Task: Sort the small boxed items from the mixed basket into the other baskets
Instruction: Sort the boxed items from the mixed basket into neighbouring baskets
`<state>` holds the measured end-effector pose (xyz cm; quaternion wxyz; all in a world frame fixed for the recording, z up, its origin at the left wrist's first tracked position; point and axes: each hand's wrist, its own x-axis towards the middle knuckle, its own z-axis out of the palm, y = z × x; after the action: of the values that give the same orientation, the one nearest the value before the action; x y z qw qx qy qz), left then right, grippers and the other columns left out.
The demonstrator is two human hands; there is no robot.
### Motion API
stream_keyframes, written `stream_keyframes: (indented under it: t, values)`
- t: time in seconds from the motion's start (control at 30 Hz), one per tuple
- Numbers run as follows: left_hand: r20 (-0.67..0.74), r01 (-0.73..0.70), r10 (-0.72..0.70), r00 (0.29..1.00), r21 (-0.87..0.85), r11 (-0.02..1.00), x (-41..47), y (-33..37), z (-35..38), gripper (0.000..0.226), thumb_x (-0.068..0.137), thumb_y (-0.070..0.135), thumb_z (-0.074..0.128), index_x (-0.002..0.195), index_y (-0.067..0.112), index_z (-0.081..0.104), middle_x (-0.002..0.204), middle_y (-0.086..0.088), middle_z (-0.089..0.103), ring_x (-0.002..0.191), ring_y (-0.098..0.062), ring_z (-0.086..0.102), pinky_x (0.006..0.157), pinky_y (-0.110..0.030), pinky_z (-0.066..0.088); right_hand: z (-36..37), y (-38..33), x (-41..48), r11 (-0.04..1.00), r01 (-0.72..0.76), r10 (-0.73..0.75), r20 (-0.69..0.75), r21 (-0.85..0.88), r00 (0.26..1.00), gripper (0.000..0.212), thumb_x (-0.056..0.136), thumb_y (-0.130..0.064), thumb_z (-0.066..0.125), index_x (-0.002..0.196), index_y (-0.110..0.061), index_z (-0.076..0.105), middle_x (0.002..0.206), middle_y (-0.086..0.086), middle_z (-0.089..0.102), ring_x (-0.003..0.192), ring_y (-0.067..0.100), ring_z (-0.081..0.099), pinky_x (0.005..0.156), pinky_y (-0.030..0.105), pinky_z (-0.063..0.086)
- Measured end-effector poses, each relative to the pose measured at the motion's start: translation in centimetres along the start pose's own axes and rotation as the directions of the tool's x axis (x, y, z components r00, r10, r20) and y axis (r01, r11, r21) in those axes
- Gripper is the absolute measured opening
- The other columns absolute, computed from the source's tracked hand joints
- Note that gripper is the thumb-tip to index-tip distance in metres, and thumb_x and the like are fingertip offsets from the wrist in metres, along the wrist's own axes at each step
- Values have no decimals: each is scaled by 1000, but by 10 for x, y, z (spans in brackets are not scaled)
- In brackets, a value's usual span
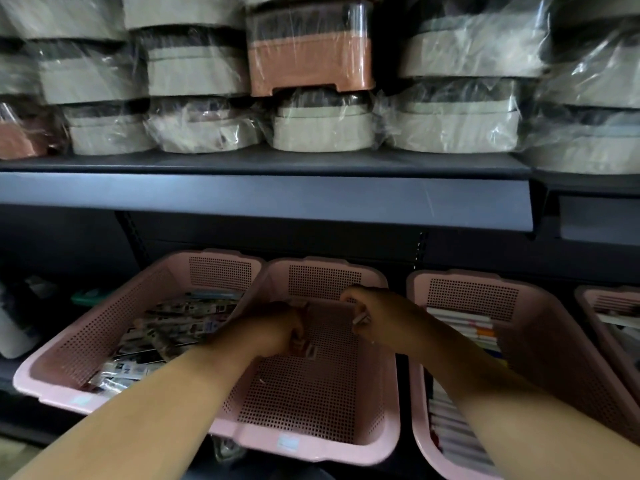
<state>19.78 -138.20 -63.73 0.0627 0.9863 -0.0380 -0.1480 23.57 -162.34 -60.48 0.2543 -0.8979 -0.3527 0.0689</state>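
Three pink perforated baskets stand in a row on the lower shelf. The left basket [104,327] is full of mixed small boxed items [180,323]. The middle basket [311,441] is nearly bare inside. Both my hands reach into it. My left hand [273,330] grips a few small boxes [306,348] low over the basket floor. My right hand [377,317] pinches one small pale box [362,320] slightly higher, near the far wall. The right basket [550,337] holds rows of white and orange boxes [474,327].
A fourth pink basket [609,306] shows at the right edge. A dark shelf [263,199] overhangs the baskets, loaded with plastic-wrapped beige and one orange container [311,60]. White and dark objects [17,327] stand left of the baskets.
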Motion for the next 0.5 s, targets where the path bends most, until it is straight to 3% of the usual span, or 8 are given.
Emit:
stream_keyframes:
  t: [0.13, 0.23, 0.33, 0.5]
  values:
    - [-20, 26, -24, 1000, 69, 997, -1, -8, 3, 10, 97, 28, 69, 102, 29, 77, 100, 11, 67, 88, -10, 62, 68, -18, 41, 0, 2, 0, 1000, 0, 0, -14, 12, 1000, 41, 86, -19, 71, 123, -33, 59, 104, -10, 66, 93, 7, 64, 84, 36, 56]
    - [-123, 98, -109, 986, -91, 991, 4, -7, 3, 14, 100, 25, 62, 95, 20, 74, 97, 2, 71, 87, -14, 66, 71, -25, 49, 1, 6, -1, 1000, -23, 23, -27, 21, 999, 38, 86, -20, 72, 120, -34, 60, 103, -8, 69, 91, 7, 65, 83, 35, 57]
    - [-218, 137, -167, 961, -146, 980, 13, -7, 8, 20, 105, 27, 54, 91, 27, 68, 89, 8, 69, 81, -5, 63, 64, -20, 40, 1, 7, -3, 998, -38, 40, -26, 44, 999, 36, 88, -20, 71, 119, -33, 61, 102, -6, 70, 90, 8, 66, 83, 36, 57]
    - [-115, 247, -331, 937, -453, 857, 15, -8, 4, 26, 102, 34, 57, 77, 40, 58, 108, 14, 73, 93, 1, 65, 74, -10, 38, -1, 6, -4, 998, -38, 40, -27, 51, 999, 33, 89, -18, 71, 118, -30, 62, 102, -6, 70, 90, 8, 66, 82, 37, 57]
